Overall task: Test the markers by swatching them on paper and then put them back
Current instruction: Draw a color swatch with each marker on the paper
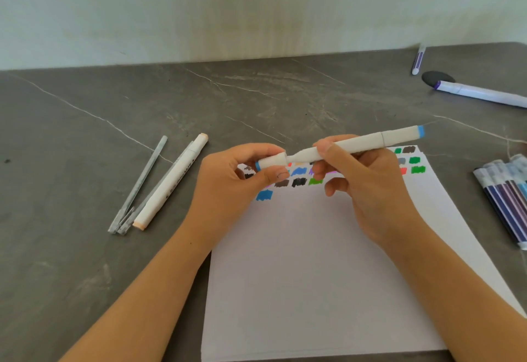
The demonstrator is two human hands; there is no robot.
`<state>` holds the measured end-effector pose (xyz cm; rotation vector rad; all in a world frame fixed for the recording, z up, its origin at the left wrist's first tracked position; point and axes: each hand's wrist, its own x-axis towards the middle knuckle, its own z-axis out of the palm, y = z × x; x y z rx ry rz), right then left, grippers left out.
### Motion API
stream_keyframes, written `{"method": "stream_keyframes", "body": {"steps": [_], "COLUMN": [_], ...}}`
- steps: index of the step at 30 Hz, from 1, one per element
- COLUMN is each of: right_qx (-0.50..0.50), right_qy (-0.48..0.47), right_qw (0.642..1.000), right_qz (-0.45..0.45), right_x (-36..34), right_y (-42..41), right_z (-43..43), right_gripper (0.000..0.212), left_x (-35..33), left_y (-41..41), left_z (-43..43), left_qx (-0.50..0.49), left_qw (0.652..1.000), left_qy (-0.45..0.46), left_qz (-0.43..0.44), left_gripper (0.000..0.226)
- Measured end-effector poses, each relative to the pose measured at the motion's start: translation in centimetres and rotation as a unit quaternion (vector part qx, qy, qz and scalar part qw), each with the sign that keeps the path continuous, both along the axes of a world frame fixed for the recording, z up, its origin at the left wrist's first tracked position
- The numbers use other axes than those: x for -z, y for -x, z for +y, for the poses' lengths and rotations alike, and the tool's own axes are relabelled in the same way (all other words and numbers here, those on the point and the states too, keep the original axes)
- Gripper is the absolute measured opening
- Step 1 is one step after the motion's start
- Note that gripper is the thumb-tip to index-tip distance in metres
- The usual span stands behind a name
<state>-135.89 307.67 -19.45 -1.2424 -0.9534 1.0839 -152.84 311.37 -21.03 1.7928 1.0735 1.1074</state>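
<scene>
Both hands on one blue-ended marker [370,140], held over the swatch rows on the paper [313,261], mid-bench [85,133]; left hand [236,179] pinches the cap [271,162], right hand [368,184] grips the barrel. Cap not fully seated. Blue swatch [263,195] looks done, so probably recapping. Next: push cap home square, then probably back to the marker bundle [504,199] at the right bench edge

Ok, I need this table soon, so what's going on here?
A person is testing markers on paper. The right hand holds a blue marker above the sheet while the left hand pinches its cap at the tip; coming off or going on, I cannot tell. The paper has rows of colour swatches along its top. A bundle of markers lies to the right, a peach marker to the left.
</scene>
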Motion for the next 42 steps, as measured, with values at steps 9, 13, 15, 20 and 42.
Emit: {"method": "stream_keyframes", "body": {"steps": [9, 13, 15, 20, 42], "right_qx": [-0.088, -0.117, -0.125, -0.127, 0.006], "right_qy": [-0.036, -0.04, -0.042, -0.032, -0.066], "right_qw": [0.995, 0.992, 0.991, 0.99, 0.993], "right_qz": [0.025, 0.023, 0.025, 0.044, -0.094], "right_x": [0.4, 0.5, 0.5, 0.7, -0.7], "right_y": [0.0, -0.1, -0.1, 0.0, -3.4], "right_z": [-0.4, -0.4, -0.5, -0.5, 0.2], "right_gripper": [0.013, 0.019, 0.02, 0.015, 0.03], "left_x": [1.5, 1.5, 1.4, 1.1, 1.6], "left_y": [0.0, 0.2, 0.1, 0.0, 0.3], "left_z": [-0.2, -0.3, -0.5, -0.8, -0.2], "left_qx": [-0.041, -0.033, -0.037, -0.062, -0.086], "left_qw": [0.95, 0.942, 0.938, 0.909, 0.956], "left_qy": [-0.28, -0.31, -0.32, -0.383, -0.247], "left_qz": [0.133, 0.127, 0.13, 0.153, 0.135], "left_gripper": [0.026, 0.029, 0.026, 0.019, 0.028]}}
